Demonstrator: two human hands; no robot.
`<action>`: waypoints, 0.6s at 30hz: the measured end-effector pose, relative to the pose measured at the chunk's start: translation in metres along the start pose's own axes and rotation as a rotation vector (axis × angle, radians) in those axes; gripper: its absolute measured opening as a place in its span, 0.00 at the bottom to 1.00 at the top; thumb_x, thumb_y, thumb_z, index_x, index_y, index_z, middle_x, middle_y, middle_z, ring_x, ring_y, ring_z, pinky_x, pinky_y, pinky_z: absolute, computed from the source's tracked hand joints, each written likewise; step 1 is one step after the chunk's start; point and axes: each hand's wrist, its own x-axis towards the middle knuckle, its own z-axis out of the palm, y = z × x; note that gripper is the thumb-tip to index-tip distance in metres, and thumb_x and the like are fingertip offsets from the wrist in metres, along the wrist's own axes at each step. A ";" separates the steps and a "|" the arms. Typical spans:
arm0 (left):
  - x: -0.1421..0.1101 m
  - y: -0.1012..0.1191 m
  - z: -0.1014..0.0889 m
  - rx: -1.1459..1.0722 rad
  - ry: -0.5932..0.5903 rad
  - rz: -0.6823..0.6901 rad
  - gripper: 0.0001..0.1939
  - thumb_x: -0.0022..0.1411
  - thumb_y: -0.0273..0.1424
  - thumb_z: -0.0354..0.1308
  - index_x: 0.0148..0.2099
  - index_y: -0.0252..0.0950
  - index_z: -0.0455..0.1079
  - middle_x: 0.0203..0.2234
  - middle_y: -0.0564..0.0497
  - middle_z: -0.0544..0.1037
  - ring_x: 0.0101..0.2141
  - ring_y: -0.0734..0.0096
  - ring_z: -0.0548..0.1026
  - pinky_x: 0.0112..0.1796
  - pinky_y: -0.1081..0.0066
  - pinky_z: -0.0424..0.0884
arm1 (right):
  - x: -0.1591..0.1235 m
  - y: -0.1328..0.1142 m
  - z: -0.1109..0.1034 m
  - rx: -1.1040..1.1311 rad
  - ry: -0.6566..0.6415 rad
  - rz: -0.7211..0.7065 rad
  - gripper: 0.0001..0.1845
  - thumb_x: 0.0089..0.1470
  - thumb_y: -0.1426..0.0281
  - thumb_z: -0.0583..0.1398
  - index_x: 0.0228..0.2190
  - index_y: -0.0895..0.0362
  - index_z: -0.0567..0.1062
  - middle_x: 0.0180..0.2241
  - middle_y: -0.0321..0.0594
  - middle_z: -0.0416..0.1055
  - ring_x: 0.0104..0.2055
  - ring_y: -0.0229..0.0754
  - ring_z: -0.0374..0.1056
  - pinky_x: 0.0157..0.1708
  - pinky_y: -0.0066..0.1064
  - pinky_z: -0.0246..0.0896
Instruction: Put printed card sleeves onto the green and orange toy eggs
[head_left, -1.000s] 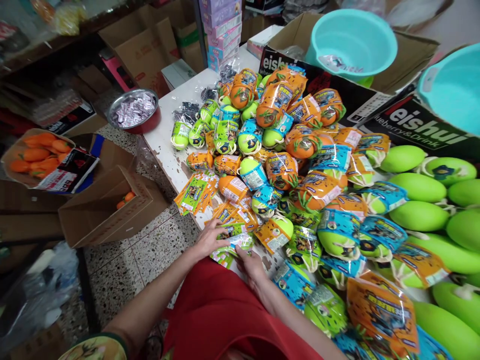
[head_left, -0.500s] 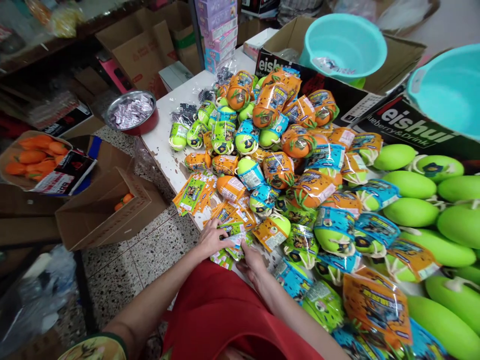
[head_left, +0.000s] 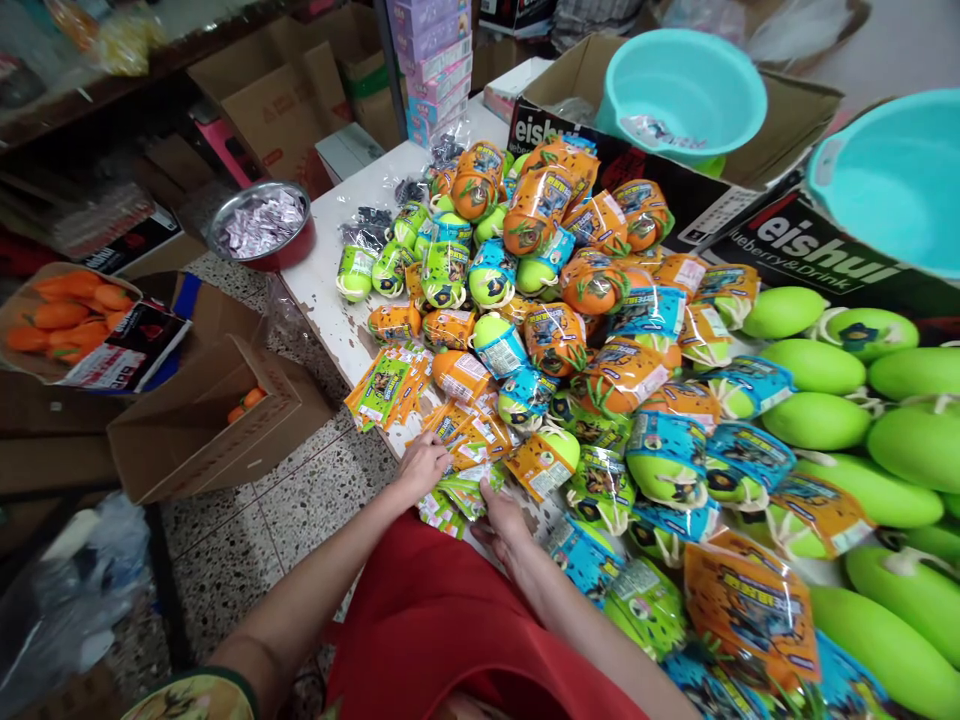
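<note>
Our 2 hands meet the green packets (head_left: 463, 490) at the table (head_left: 324, 250) edge: our left hand (head_left: 422, 466) curls its fingers at their far-left side, our right hand (head_left: 504, 518) rests its thumb on their right side. We cannot tell whether either pinches 1. Orange packets (head_left: 469, 430) lie just beyond.

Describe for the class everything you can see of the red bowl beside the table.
The red bowl is round and upright, with smooth red outer walls and a shiny, metallic-looking rim. Small, pale, crinkled packets nearly fill it. It sits by the left edge of the white table; what supports it cannot be made out.
</note>
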 end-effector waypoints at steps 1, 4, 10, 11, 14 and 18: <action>0.002 -0.002 0.002 -0.003 0.014 -0.006 0.13 0.61 0.33 0.52 0.30 0.36 0.76 0.35 0.48 0.72 0.38 0.66 0.70 0.43 0.66 0.66 | 0.000 0.000 0.000 0.004 0.003 0.001 0.20 0.40 0.53 0.65 0.26 0.54 0.67 0.22 0.34 0.71 0.19 0.37 0.62 0.19 0.29 0.58; 0.004 -0.003 0.006 -0.022 0.062 -0.014 0.10 0.59 0.30 0.54 0.29 0.37 0.75 0.34 0.49 0.72 0.37 0.66 0.70 0.42 0.66 0.67 | -0.001 0.000 0.000 0.017 0.009 0.006 0.20 0.40 0.55 0.66 0.25 0.54 0.66 0.20 0.32 0.69 0.18 0.36 0.61 0.19 0.28 0.57; -0.014 0.003 -0.003 -0.077 0.195 -0.002 0.16 0.60 0.34 0.55 0.50 0.38 0.68 0.46 0.44 0.69 0.49 0.60 0.66 0.51 0.59 0.62 | -0.002 0.000 -0.003 0.058 -0.020 0.013 0.19 0.40 0.56 0.67 0.25 0.54 0.67 0.23 0.34 0.72 0.20 0.36 0.63 0.20 0.28 0.59; -0.020 0.005 -0.004 -0.106 0.154 0.040 0.19 0.58 0.37 0.57 0.51 0.39 0.67 0.47 0.45 0.69 0.50 0.60 0.66 0.51 0.59 0.62 | -0.002 0.000 -0.003 0.064 -0.027 0.016 0.19 0.40 0.56 0.67 0.26 0.54 0.67 0.23 0.34 0.72 0.21 0.36 0.63 0.20 0.28 0.59; -0.035 0.009 -0.001 -0.286 -0.058 0.102 0.31 0.45 0.36 0.67 0.53 0.41 0.66 0.50 0.47 0.70 0.52 0.57 0.65 0.54 0.59 0.58 | -0.001 0.000 -0.004 0.077 -0.056 0.028 0.18 0.42 0.55 0.66 0.27 0.54 0.68 0.24 0.34 0.71 0.22 0.36 0.62 0.23 0.29 0.59; -0.034 0.011 0.016 -0.435 -0.082 -0.087 0.22 0.48 0.25 0.61 0.48 0.41 0.70 0.46 0.47 0.74 0.50 0.56 0.67 0.53 0.58 0.57 | -0.001 -0.004 -0.007 0.079 -0.117 0.048 0.21 0.42 0.49 0.63 0.30 0.52 0.71 0.30 0.36 0.73 0.27 0.39 0.64 0.27 0.32 0.60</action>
